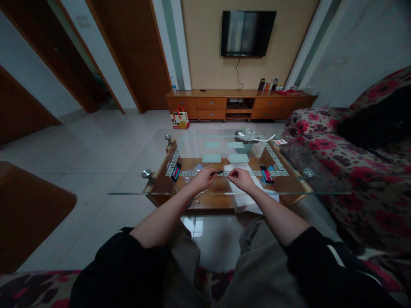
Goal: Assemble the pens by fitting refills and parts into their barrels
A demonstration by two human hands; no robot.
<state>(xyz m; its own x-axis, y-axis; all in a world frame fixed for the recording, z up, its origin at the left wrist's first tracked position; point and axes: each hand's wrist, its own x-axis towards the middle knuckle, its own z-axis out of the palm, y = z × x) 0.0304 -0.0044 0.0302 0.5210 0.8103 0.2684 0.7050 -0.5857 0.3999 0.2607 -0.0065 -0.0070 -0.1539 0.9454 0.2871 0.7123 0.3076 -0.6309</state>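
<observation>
The person sits on a floral sofa [369,171], knees in grey trousers at the bottom of the view, both forearms stretched over a glass-topped table [135,188]. The left hand [202,179] is closed around a dark pen [217,173], which points toward the right. The right hand [240,177] has its fingers curled in, pinching something small near the pen's tip; what it is cannot be told. Both hands hover just above the glass, close together.

Under the right hand lies a white sheet of paper [244,201], hanging over the near edge of the table. A clear plastic bag [192,169] lies just behind the left hand; its contents are too faint to make out. To the left rests a bunch of pens [175,171], and to the right another bunch of pens with red among them [266,174].

Farther back, four pale green cards [211,158] lie in two rows. Behind them stands a small mesh basket [245,145] filled with crumpled white scraps, with white slips beside it.

Beyond the table, the pale tiled floor [105,145] holds a red and white gift bag [179,119] before a long wooden cabinet [237,102] with bottles on top. A dark television [248,33] hangs on the tan wall above. Wooden doors stand to the left.
</observation>
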